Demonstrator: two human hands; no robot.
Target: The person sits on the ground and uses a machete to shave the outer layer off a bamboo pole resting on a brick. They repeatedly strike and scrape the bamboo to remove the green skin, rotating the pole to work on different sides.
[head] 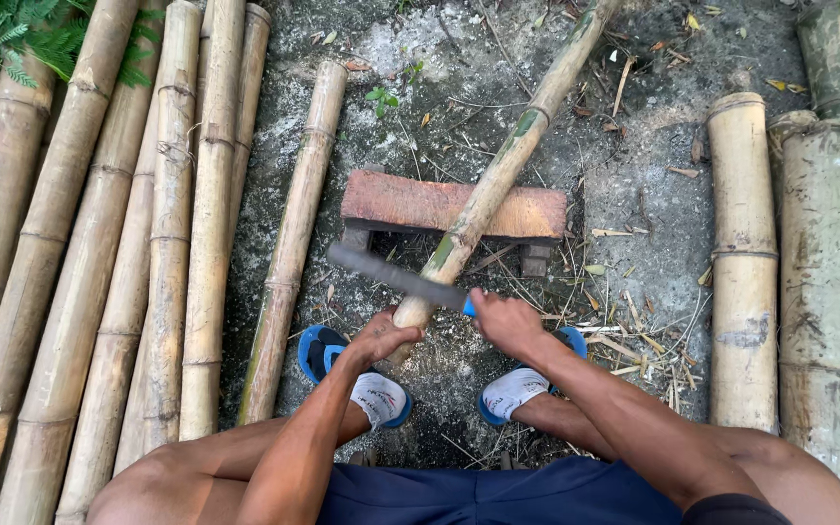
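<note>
A long bamboo pole (508, 161) lies slanted across a low wooden block (397, 201), its near end down by my feet. My left hand (378, 337) grips that near end. My right hand (505, 322) is closed on the blue handle of a machete (396, 275), whose dark blade stretches left across the pole just above my left hand. I am squatting, and my feet in blue sandals (320, 352) rest on the ground on either side of the pole's end.
Many cut bamboo poles (99, 253) lie side by side on the left. Thicker bamboo lengths (743, 253) lie on the right. The ground is dark earth strewn with bamboo shavings (634, 331). Green leaves (31, 39) show at top left.
</note>
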